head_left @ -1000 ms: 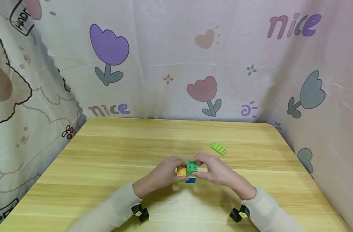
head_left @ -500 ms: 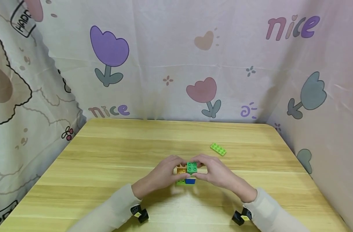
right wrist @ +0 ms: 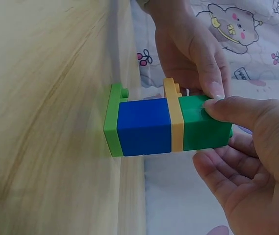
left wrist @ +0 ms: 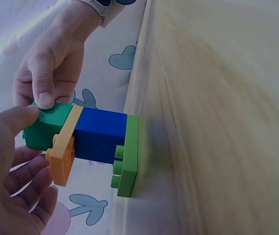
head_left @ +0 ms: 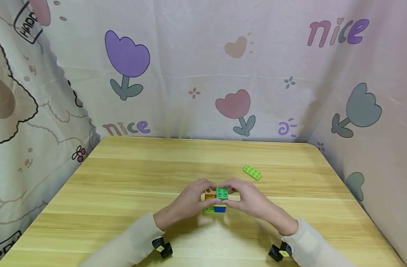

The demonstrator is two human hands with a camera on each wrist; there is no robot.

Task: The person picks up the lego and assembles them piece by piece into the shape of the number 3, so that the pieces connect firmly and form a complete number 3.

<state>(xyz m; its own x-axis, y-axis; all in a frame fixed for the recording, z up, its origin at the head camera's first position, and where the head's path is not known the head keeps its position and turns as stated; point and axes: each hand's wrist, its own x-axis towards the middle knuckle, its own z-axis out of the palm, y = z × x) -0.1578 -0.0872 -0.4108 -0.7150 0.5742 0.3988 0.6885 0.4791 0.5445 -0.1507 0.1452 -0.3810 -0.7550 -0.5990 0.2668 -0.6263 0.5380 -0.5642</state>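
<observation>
A stack of toy building bricks stands on the table between my hands. At its bottom lies a light green plate (right wrist: 112, 127), and a blue brick (right wrist: 144, 127) sits on one end of it. An orange plate (left wrist: 63, 156) tops the blue brick and overhangs to the left. On the orange plate's right end sits a green brick (head_left: 222, 193). My right hand (head_left: 248, 196) pinches the green brick between thumb and fingers. From the other side my left hand (head_left: 191, 198) also holds that brick, its thumb against the near face; its fingers behind are partly hidden.
A loose lime-green plate (head_left: 252, 172) with studs lies farther back on the wooden table (head_left: 140, 167), right of the stack. Printed cloth (head_left: 180, 48) hangs behind the table and along its sides. Small black wrist cameras (head_left: 162, 247) sit at both cuffs.
My left thumb has shifted up from beside the orange plate to the green brick, uncovering part of the bottom plate. The right hand keeps its grip. The loose plate stays put.
</observation>
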